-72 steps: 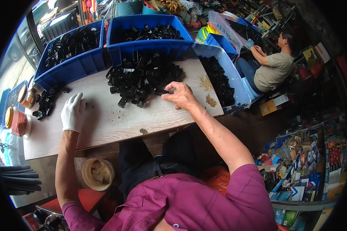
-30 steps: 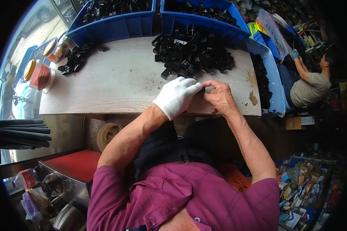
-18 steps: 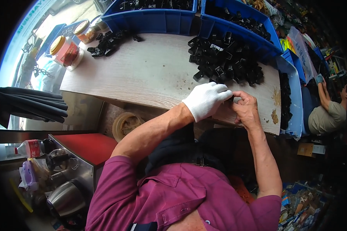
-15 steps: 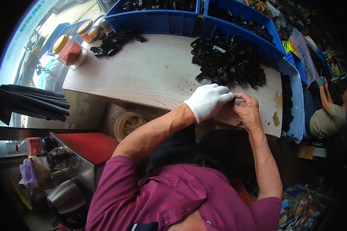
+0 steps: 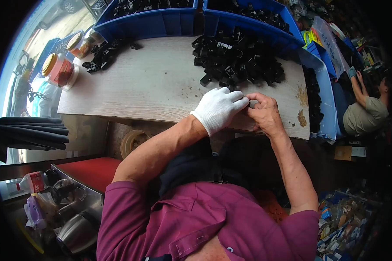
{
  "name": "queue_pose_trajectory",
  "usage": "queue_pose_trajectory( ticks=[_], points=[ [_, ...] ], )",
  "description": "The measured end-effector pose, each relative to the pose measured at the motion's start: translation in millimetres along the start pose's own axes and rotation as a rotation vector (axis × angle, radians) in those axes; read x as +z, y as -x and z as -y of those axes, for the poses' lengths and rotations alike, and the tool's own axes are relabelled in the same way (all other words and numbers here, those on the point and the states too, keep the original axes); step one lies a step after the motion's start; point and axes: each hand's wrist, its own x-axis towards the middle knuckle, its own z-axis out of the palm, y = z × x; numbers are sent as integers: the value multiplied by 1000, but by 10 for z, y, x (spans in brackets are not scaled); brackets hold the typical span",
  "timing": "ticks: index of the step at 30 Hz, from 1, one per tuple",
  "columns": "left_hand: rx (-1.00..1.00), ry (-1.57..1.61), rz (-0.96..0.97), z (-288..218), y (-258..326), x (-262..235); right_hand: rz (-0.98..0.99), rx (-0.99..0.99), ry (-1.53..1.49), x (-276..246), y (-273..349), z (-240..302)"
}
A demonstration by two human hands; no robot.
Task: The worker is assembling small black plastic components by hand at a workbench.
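Note:
My left hand [image 5: 219,109], in a white knit glove, is closed near the table's front edge. My bare right hand [image 5: 265,115] meets it fingertip to fingertip, thumb and forefinger pinched together. Between them a bit of a small black part [image 5: 248,105] shows; the fingers cover most of it, so its shape cannot be made out. Just beyond my hands lies a heap of black plastic clip-like pieces [image 5: 239,58] on the pale wooden table [image 5: 139,82]. A smaller group of black pieces [image 5: 103,56] rests at the far left.
Blue bins [image 5: 150,22] of black pieces line the back, with a lighter blue bin [image 5: 324,93] at the right edge. Lidded jars [image 5: 59,69] stand at the left. A bucket [image 5: 133,142] sits below the table. At far right a person [image 5: 366,113] works.
The view has shifted, so the whole scene sits a little further left and higher. My hands stay together at the table edge, still pinching the small part, with only slight finger movement.

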Motion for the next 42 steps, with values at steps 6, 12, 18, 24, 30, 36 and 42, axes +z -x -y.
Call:
queue_pose_trajectory(
  ticks=[6,12,18,24,30,36,42],
  points=[
    [-21,-114,-10,-82,73,-19,20,1,14,13,13,23],
    [-69,-17,-91,-145,75,-51,-3,-3,45,21,39,31],
    [-260,-210,-181,-44,-2,-253,-29,7,-93,-73,69,-80],
    [-374,-301,-2,288,-21,-36,-97,24,-318,-188,136,-119],
    [-348,-304,-99,282,-173,116,-257,52,-410,-593,137,-295],
    [-370,-181,-204,223,-162,12,-624,126,-442,-1116,105,-442],
    [-246,-128,-538,617,27,-415,-992,141,-542,-1545,38,-668]
  ],
)
